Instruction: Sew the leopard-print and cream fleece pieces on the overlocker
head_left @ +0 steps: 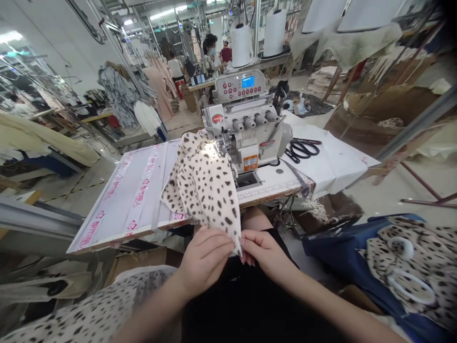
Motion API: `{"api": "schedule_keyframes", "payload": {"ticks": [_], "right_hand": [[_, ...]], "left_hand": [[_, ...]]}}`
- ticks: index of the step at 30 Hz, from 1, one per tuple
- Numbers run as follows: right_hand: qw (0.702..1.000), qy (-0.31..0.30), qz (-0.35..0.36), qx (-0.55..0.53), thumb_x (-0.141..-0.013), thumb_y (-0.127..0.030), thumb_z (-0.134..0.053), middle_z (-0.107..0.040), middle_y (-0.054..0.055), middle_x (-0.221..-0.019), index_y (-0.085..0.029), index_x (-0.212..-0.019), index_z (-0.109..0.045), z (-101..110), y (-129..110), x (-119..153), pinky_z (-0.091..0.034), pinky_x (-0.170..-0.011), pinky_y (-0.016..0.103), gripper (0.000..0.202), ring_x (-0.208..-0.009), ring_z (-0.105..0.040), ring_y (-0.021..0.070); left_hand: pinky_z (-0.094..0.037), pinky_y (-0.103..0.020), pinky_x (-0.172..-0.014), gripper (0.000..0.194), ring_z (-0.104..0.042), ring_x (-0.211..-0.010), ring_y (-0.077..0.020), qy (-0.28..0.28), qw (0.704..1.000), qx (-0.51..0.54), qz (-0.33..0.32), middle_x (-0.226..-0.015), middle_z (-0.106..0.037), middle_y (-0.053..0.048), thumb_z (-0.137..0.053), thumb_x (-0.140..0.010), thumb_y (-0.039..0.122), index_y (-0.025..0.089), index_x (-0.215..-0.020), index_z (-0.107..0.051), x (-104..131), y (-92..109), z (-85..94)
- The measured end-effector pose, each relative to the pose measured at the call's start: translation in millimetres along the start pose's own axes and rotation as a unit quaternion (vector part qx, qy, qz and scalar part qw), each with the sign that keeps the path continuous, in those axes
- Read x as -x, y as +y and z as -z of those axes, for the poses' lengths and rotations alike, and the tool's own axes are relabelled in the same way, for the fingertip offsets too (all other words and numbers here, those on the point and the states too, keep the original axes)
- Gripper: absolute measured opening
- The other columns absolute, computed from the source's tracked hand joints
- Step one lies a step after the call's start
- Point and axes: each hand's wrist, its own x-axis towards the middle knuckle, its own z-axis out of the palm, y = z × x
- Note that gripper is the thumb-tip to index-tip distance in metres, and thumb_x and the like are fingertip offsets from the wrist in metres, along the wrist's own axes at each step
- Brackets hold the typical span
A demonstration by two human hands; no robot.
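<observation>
Your left hand [209, 255] and right hand [262, 250] pinch the near end of one spotted cloth [214, 186]. Past your fingers it crosses a white, red-printed tabletop [123, 200] to one sewing machine [252, 126]; farther stand four large thread cones [241, 46], hanging garments [160, 90] and at least three co-workers [226, 53].

Fuzzy, matt cloth [210, 190]; sewing machine [252, 138] (smooth, glossy).

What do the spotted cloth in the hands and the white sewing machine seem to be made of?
The spotted cloth seems a soft, matt textile, perhaps fleece: it bends in loose folds and its surface looks fuzzy. The sewing machine is probably painted metal, given its smooth, glossy white surface.
</observation>
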Motion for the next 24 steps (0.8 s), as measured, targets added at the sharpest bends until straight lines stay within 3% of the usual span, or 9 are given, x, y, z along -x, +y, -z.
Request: {"api": "schedule_keyframes", "payload": {"ticks": [7, 11, 18, 24], "right_hand": [[0.999, 0.014, -0.020, -0.031, -0.078, -0.040, -0.052, -0.048, -0.003, -0.047, -0.015, -0.057, -0.049, 2, 2, -1, -0.028, -0.044, 0.019, 0.033, -0.043, -0.038, 0.0063], [0.992, 0.022, -0.045, -0.118, -0.076, -0.038, -0.052, -0.046, -0.003, -0.045, -0.015, -0.054, -0.048, 2, 4, -2, -0.024, -0.040, 0.019, 0.032, -0.040, -0.035, 0.0058], [0.936, -0.047, -0.129, -0.324, -0.078, -0.048, -0.040, -0.041, -0.005, -0.040, -0.012, -0.069, -0.056, 6, 2, 0, -0.017, -0.036, 0.019, 0.041, -0.034, -0.024, 0.0051], [0.940, -0.062, -0.137, -0.307, -0.080, -0.053, -0.031, -0.037, -0.005, -0.039, -0.012, -0.072, -0.057, 10, 2, 1, -0.017, -0.036, 0.019, 0.049, -0.033, -0.022, 0.0058]], "left_hand": [[-0.037, -0.036, -0.089, 0.025, -0.054, -0.091, -0.0160, -0.016, 1.000, -0.009, -0.001, -0.090, -0.063, -0.004, -0.056, -0.075, 0.004, 0.015, -0.097, -0.056, 0, -2, -2.4], [-0.038, -0.035, -0.088, 0.023, -0.053, -0.092, -0.0159, -0.029, 1.000, -0.006, 0.000, -0.091, -0.063, -0.005, -0.056, -0.075, 0.005, 0.014, -0.097, -0.056, -1, -3, -4.4], [-0.036, -0.038, -0.090, 0.020, -0.055, -0.091, -0.0172, -0.024, 0.999, -0.044, 0.015, -0.089, -0.064, -0.004, -0.058, -0.074, 0.011, 0.016, -0.093, -0.056, 0, 3, -8.3], [-0.034, -0.037, -0.090, 0.019, -0.056, -0.088, -0.0164, 0.019, 0.998, -0.063, 0.021, -0.087, -0.064, -0.004, -0.056, -0.073, 0.007, 0.015, -0.090, -0.057, 1, 8, -12.2]]}}
